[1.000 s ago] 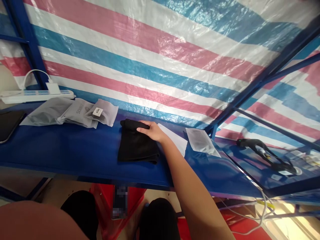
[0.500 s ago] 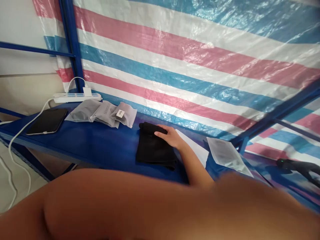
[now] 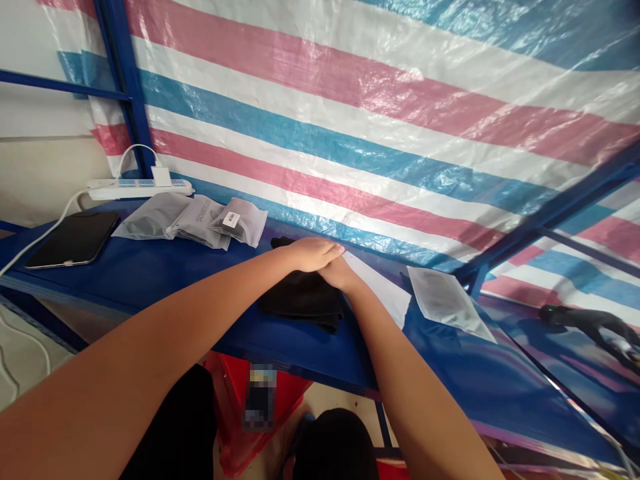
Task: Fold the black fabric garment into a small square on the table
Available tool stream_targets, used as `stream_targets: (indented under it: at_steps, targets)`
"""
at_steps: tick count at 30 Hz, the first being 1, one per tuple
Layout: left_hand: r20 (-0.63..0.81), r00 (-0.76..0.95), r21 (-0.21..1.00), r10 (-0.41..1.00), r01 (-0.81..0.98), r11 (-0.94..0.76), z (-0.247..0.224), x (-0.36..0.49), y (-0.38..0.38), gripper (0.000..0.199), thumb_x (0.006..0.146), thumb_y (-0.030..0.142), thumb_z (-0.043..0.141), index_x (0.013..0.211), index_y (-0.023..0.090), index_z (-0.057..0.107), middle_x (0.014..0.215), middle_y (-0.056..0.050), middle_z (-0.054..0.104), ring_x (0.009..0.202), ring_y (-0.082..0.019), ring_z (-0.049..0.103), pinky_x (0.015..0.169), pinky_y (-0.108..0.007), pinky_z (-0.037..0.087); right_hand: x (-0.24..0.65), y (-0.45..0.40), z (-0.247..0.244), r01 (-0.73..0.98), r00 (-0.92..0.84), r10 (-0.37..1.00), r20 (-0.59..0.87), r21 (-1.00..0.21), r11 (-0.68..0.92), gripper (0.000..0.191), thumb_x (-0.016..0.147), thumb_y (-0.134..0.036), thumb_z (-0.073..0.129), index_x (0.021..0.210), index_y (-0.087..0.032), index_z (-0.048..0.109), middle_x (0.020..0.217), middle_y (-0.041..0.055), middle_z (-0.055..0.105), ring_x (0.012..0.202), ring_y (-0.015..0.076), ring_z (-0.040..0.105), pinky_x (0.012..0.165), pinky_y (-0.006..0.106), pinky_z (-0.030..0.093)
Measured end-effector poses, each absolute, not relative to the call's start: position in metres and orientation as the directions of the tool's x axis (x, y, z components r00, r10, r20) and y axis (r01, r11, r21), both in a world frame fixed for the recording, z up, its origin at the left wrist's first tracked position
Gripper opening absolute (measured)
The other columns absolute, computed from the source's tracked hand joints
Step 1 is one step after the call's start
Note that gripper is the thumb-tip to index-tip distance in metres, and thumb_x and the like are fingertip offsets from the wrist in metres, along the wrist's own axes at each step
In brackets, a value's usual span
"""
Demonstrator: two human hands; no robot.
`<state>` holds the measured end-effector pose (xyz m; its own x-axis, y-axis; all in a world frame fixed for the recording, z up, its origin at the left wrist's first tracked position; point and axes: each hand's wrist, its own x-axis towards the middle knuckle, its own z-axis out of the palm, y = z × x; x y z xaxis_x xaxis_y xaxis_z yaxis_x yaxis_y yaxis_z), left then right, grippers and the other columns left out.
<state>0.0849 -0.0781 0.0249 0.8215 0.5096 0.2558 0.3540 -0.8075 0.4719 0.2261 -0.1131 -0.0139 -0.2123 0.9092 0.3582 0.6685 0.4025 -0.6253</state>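
Moved since the earlier frame: left hand (image 3: pixel 313 255), brought up from the foreground, now laid across the right hand (image 3: pixel 337 272).

Item: black folded cloth (image 3: pixel 303 299), on the blue table (image 3: pixel 150 263), beneath both hands. Orientation: thicker far edge runs left to right, protruding just left of the left hand; flat part spreads from the fingers toward the near table edge. Nearer hand: the right, apparently against the cloth, with the left on top.

Fingers, left: close together, pointing right; whether they clasp cloth or merely cover the other hand, cannot tell. Fingers, right: covered; grip or release, cannot tell.

Adjacent, right: white sheet of paper (image 3: pixel 383 287), just beside the right hand; translucent bag (image 3: pixel 447 300), farther right. Adjacent, left: labelled grey pouch (image 3: pixel 246 228), apart from the cloth.
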Motion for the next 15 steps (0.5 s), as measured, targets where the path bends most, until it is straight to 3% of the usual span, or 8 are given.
stream_targets:
  at_steps: [4,8,15]
  targets:
    - [0.206,0.737,0.553,0.643,0.455,-0.698,0.018,0.05,-0.044,0.061,0.099,0.061,0.026,0.112,0.022,0.07,0.125,-0.009,0.07,0.117,-0.029,0.063,0.101,-0.041,0.045,0.224,-0.12,-0.006,0.607,-0.25,0.911,0.328,-0.68,0.411,0.046,0.089,-0.04,0.068,0.131,-0.023,0.063,0.13,0.0067,0.068,0.122,0.0296,0.062,0.108,0.048,0.046]
    - [0.433,0.479,0.665,0.764,0.402,-0.629,0.004,0.018,-0.018,0.051,0.102,0.047,0.031,0.091,0.019,0.072,0.1,-0.007,0.076,0.096,-0.023,0.068,0.095,-0.034,0.048,0.221,-0.124,-0.003,0.562,-0.237,0.924,0.299,-0.734,0.381,0.049,0.087,-0.048,0.07,0.13,-0.025,0.064,0.126,0.0038,0.069,0.115,0.0273,0.065,0.102,0.042,0.051]
    - [0.469,0.486,0.676,0.738,0.341,-0.654,-0.006,0.016,-0.009,0.043,0.098,0.045,0.042,0.073,0.02,0.067,0.078,-0.003,0.072,0.077,-0.019,0.065,0.077,-0.031,0.048,0.219,-0.126,0.0,0.589,-0.214,0.935,0.284,-0.726,0.355,0.049,0.085,-0.05,0.072,0.128,-0.027,0.067,0.127,0.0021,0.069,0.117,0.0286,0.064,0.103,0.042,0.05]
